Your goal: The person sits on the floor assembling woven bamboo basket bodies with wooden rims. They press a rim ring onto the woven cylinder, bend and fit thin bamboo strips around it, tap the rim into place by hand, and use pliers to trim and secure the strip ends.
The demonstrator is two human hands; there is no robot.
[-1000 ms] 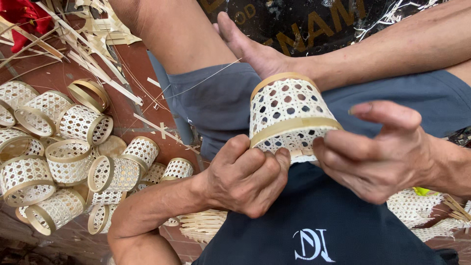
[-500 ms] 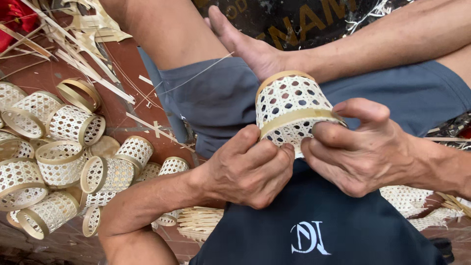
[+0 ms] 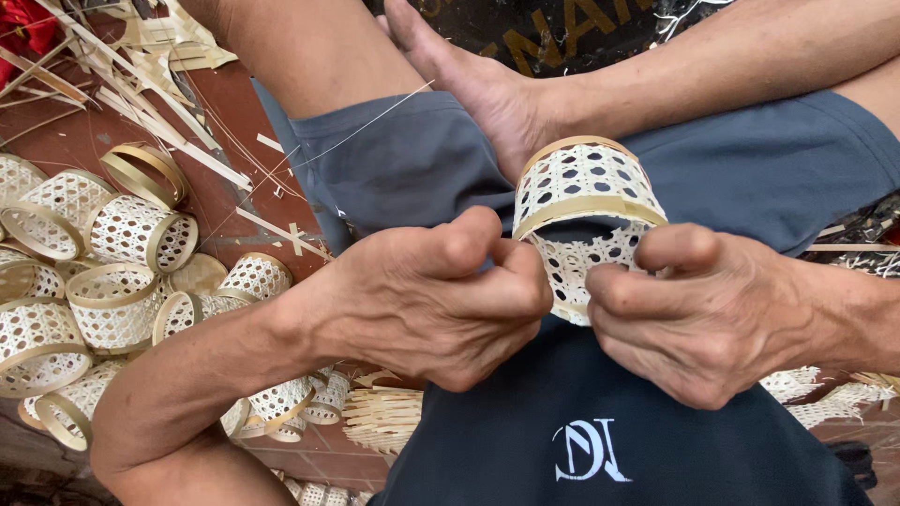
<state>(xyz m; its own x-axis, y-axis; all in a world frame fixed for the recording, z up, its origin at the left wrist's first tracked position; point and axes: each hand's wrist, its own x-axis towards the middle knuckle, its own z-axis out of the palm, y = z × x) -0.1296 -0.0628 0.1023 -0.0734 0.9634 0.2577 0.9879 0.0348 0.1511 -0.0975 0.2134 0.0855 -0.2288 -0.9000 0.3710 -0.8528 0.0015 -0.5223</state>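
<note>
Bamboo lattice forms the small woven basket (image 3: 583,214) at the frame's centre, resting over the lap by a bare foot (image 3: 487,89). Left hand (image 3: 441,295) and right hand (image 3: 698,314) both pinch its loose lower weave — best kept taut, I judge, under the pale rim band (image 3: 589,207). Finished baskets (image 3: 112,272) crowd the floor at left.

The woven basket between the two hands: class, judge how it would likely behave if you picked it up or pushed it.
The basket is probably light: its wall is open lattice with holes throughout. It likely flexes somewhat, since the left hand and right hand pinch its loose lower weave, though the flat band around it should stiffen it. Laid sideways it may roll, being round like the baskets on the floor.
</note>
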